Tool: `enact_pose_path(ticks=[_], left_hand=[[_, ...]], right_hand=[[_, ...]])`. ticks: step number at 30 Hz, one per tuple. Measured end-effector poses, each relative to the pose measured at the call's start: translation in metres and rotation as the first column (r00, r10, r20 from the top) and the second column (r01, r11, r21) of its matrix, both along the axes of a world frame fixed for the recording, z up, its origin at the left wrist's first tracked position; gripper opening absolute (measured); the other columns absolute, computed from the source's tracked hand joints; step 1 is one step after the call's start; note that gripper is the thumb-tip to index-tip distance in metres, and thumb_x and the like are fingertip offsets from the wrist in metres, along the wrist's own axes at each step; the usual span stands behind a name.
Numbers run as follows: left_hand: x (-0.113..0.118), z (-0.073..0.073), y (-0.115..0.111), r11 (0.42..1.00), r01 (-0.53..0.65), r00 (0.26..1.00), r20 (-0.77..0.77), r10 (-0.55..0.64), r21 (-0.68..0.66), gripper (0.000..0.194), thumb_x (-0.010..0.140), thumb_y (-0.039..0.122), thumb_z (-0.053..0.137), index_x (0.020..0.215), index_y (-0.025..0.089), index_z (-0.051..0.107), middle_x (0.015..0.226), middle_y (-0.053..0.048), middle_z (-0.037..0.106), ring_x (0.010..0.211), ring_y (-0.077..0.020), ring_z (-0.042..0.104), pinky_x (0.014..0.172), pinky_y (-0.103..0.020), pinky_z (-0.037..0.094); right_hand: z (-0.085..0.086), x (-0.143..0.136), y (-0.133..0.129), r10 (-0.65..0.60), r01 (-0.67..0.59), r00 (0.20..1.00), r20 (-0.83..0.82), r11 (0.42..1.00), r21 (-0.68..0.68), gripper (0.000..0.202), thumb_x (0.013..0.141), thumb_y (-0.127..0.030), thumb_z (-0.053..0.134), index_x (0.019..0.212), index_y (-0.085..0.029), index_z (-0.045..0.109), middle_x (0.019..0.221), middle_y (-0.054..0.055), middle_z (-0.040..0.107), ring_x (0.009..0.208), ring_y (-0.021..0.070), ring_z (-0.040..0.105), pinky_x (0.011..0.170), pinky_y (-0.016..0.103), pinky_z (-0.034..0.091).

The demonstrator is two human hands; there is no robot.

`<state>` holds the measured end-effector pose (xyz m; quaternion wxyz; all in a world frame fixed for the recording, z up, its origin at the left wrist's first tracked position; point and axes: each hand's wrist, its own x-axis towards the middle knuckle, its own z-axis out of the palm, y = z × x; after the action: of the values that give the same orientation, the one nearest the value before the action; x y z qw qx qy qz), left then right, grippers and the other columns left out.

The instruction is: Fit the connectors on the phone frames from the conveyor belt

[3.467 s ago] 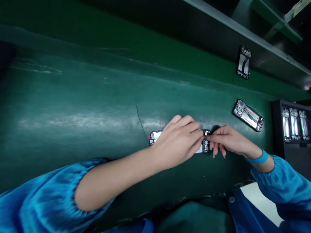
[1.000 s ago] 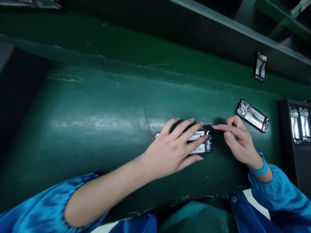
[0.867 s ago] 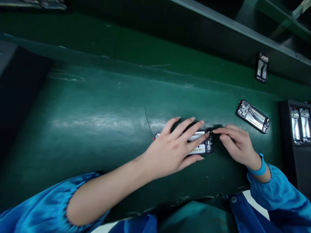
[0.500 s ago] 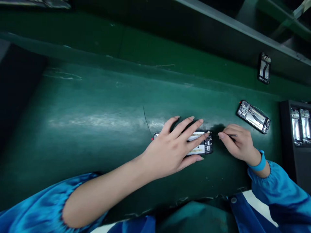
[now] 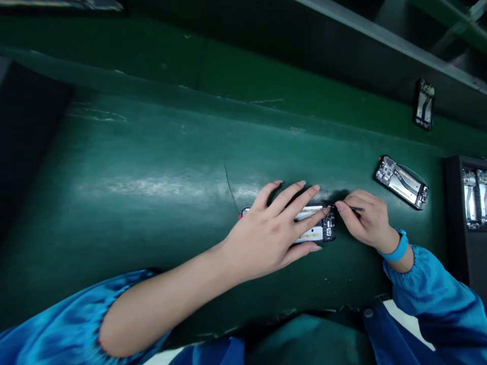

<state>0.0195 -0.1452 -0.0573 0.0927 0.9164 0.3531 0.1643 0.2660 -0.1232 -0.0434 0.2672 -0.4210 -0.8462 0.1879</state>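
Observation:
An opened phone [image 5: 329, 229] lies on the green work surface, its inner parts facing up. Across it my left hand [image 5: 272, 228] rests flat with the fingers spread, covering most of the phone. One fingertip touches near the phone's right end. My right hand [image 5: 367, 218] pinches a thin dark tool [image 5: 356, 209], whose tip reaches the phone's upper right corner; the tip itself is hidden by my fingers. From the phone's left end a thin black wire [image 5: 229, 185] sticks up and away, beside a small red tab [image 5: 240, 216].
A second opened phone [image 5: 401, 182] lies up and right of my right hand. Another opened phone [image 5: 424, 104] rests on the ledge behind. At the right edge a black tray [image 5: 453, 203] holds phones side by side. A dark object [image 5: 30, 137] stands at the left.
My right hand has moved a little left with the tool, closer to the phone's corner. My left hand stays on the phone. The view has shifted slightly.

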Motion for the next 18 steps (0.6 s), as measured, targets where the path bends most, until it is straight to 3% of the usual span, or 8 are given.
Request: enact_pose_path(ticks=[5,12,18], left_hand=[[0.0,0.002,0.0,1.0,-0.003,1.0,0.0,0.003,-0.012,0.055,0.099,0.059,0.052,0.143,0.027,0.06,0.156,-0.016,0.048,0.139,-0.0412,0.049,0.108,-0.064,0.04],[0.0,0.002,0.0,1.0,0.0,1.0,-0.005,0.0,-0.025,0.054,0.1,0.058,0.05,0.144,0.027,0.059,0.156,-0.017,0.047,0.139,-0.0416,0.047,0.108,-0.065,0.038],[0.001,0.002,0.001,0.999,-0.042,0.999,0.03,0.043,-0.032,0.049,0.097,0.056,0.054,0.135,0.026,0.066,0.136,-0.018,0.062,0.136,-0.0423,0.049,0.107,-0.066,0.039]], right_hand=[[0.001,-0.001,-0.001,0.019,-0.018,1.0,0.02,0.998,-0.059,0.024,0.1,-0.024,0.056,0.077,-0.021,0.064,0.069,0.005,0.066,0.065,0.0182,0.06,0.063,0.034,0.049],[-0.001,-0.001,-0.002,-0.012,0.013,0.999,0.038,0.999,-0.035,0.026,0.1,-0.021,0.056,0.074,-0.021,0.06,0.068,0.004,0.062,0.064,0.0174,0.057,0.063,0.032,0.044],[0.007,-0.006,0.007,-0.119,0.105,0.993,-0.02,0.935,-0.339,0.038,0.102,-0.03,0.055,0.065,-0.02,0.058,0.062,0.001,0.057,0.059,0.014,0.054,0.059,0.029,0.04]])
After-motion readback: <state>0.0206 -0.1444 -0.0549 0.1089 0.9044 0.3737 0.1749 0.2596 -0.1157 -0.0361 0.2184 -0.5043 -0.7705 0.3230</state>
